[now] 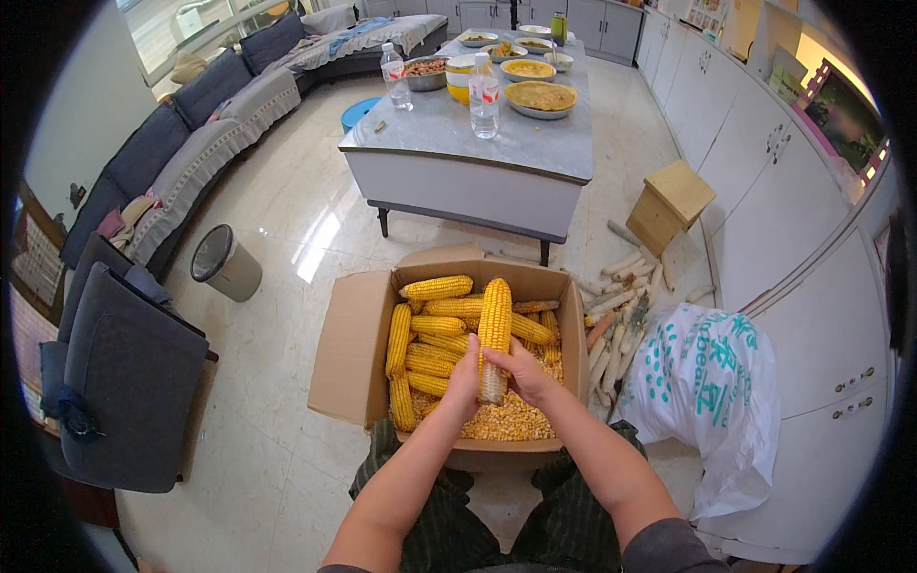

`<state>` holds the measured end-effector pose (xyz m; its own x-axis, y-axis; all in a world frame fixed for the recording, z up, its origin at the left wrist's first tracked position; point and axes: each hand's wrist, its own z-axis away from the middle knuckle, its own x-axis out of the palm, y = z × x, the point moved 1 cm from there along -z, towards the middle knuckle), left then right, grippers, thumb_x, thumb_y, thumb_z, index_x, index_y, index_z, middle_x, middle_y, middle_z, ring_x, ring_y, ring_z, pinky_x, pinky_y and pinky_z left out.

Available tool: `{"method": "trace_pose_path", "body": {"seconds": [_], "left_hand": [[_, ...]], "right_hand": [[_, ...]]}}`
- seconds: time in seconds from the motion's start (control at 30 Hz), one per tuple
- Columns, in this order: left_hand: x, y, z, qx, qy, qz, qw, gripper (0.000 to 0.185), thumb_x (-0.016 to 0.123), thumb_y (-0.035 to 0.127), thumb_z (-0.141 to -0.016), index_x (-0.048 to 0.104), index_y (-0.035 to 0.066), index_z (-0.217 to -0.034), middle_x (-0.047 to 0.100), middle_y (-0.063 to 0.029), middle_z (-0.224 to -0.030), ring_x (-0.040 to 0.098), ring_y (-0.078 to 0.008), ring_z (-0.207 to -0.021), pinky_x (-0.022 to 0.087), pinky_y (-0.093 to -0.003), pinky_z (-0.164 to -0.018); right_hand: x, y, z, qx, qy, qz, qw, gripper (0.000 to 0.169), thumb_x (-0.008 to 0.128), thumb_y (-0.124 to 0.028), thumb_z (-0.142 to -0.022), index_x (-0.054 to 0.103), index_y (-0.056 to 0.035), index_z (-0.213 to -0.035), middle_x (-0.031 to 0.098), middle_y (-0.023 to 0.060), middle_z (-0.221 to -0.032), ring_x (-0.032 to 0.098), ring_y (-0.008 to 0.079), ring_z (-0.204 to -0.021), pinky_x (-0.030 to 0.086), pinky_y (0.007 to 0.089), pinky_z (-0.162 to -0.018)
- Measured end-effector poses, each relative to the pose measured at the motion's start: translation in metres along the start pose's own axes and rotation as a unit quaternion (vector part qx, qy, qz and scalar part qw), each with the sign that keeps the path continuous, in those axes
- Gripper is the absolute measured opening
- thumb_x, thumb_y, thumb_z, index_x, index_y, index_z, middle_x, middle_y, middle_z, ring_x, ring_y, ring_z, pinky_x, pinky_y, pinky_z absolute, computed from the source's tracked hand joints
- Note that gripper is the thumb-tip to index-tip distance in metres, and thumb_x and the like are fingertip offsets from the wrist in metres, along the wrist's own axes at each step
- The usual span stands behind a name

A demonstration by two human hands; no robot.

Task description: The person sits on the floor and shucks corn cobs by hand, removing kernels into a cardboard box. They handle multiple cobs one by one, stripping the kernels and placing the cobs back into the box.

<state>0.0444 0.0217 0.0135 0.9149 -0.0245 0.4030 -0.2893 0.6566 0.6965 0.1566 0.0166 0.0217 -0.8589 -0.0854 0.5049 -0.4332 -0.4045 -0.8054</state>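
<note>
Both my hands grip one ear of dried yellow corn [494, 315] above an open cardboard box [351, 351]. My left hand [466, 376] wraps its left side, and my right hand [528, 372] holds the right side with the thumb across the ear. At the end nearest me the cob is bare and whitish, its kernels gone. Several whole ears [437, 326] lie stacked in the left and far parts of the box. Loose corn kernels [512, 421] fill the near right part. The box stands on the floor between my legs.
Stripped corncobs [620, 329] lie in a heap right of the box, beside a white plastic bag [695, 379] and a small wooden stool [670, 204]. Ahead stands a table [466, 172] bearing dishes and water bottles. A waste bin [228, 263] and a chair [129, 379] are at left.
</note>
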Motion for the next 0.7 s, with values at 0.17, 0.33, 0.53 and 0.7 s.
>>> {"method": "trace_pose_path", "body": {"seconds": [0.17, 0.33, 0.53, 0.7], "left_hand": [[-0.004, 0.003, 0.002, -0.005, -0.032, 0.034, 0.999, 0.062, 0.029, 0.06, -0.086, 0.045, 0.008, -0.116, 0.056, -0.0077, -0.092, 0.057, -0.0203, -0.076, 0.049, -0.0352, -0.057], [-0.002, 0.001, -0.003, 0.025, -0.032, 0.009, 0.999, 0.06, 0.028, 0.059, -0.087, 0.045, 0.008, -0.115, 0.055, -0.0079, -0.09, 0.057, -0.0202, -0.075, 0.049, -0.0354, -0.057], [-0.002, -0.006, -0.01, 0.046, -0.015, 0.021, 0.999, 0.057, 0.028, 0.054, -0.089, 0.047, 0.006, -0.114, 0.055, -0.0069, -0.093, 0.056, -0.0172, -0.079, 0.047, -0.0324, -0.065], [0.004, 0.013, 0.009, -0.018, -0.011, 0.037, 0.999, 0.056, 0.03, 0.052, -0.09, 0.047, 0.004, -0.114, 0.055, -0.0068, -0.095, 0.055, -0.0165, -0.079, 0.046, -0.0314, -0.067]], "right_hand": [[-0.002, -0.006, 0.003, 0.0, -0.077, -0.011, 0.997, 0.062, 0.062, -0.02, -0.079, 0.027, -0.007, -0.129, 0.045, 0.0073, -0.115, 0.046, 0.0192, -0.106, 0.039, 0.0329, -0.089], [-0.004, -0.005, 0.002, 0.013, -0.043, -0.038, 0.998, 0.062, 0.063, -0.022, -0.079, 0.028, -0.0064, -0.128, 0.045, 0.0077, -0.116, 0.045, 0.0189, -0.107, 0.039, 0.0321, -0.088], [0.002, 0.0, -0.004, -0.031, -0.005, 0.061, 0.998, 0.062, 0.064, -0.025, -0.078, 0.03, -0.0051, -0.126, 0.045, 0.0085, -0.115, 0.045, 0.0182, -0.106, 0.038, 0.0306, -0.089], [-0.002, -0.004, 0.0, -0.022, -0.043, 0.055, 0.997, 0.061, 0.062, -0.025, -0.08, 0.029, -0.0051, -0.127, 0.045, 0.0084, -0.115, 0.045, 0.0176, -0.105, 0.037, 0.0304, -0.09]]}}
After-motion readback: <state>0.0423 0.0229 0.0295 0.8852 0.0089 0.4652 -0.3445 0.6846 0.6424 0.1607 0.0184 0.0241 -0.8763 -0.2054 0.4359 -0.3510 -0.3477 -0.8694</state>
